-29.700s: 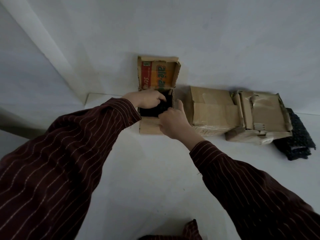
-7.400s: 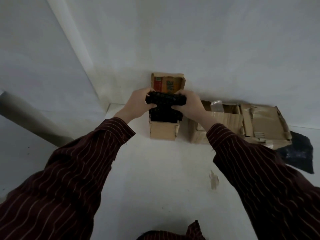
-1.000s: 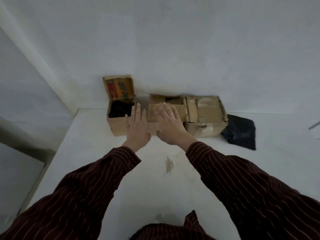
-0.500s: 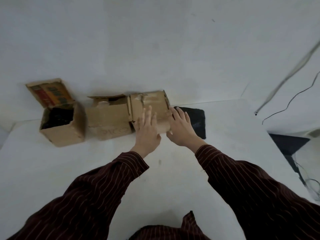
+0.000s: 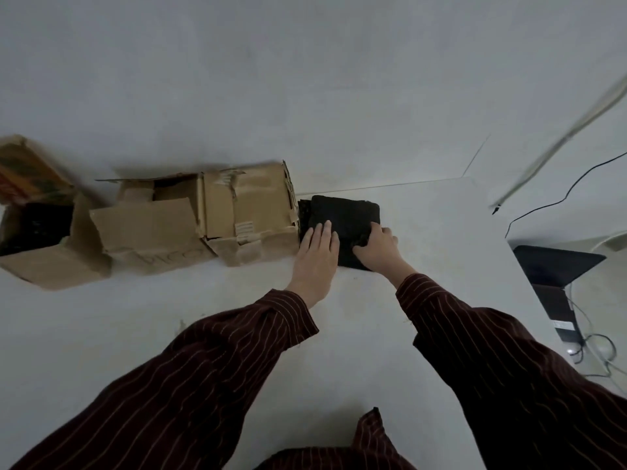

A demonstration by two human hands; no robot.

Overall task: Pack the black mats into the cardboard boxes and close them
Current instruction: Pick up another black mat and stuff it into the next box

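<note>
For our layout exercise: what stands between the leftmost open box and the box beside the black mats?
A third cardboard box, its flaps partly open; the head view shows it.

The left edge crops the leftmost box (image 5: 40,262), and the black mat (image 5: 342,215) hides the right hand's (image 5: 376,247) fingertips.

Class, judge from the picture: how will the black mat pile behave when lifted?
Probably floppy: the black mat pile lies folded with rounded corners. Likely to sag or unfold; the left hand and right hand both reach it. Unlikely to roll: flat.
</note>
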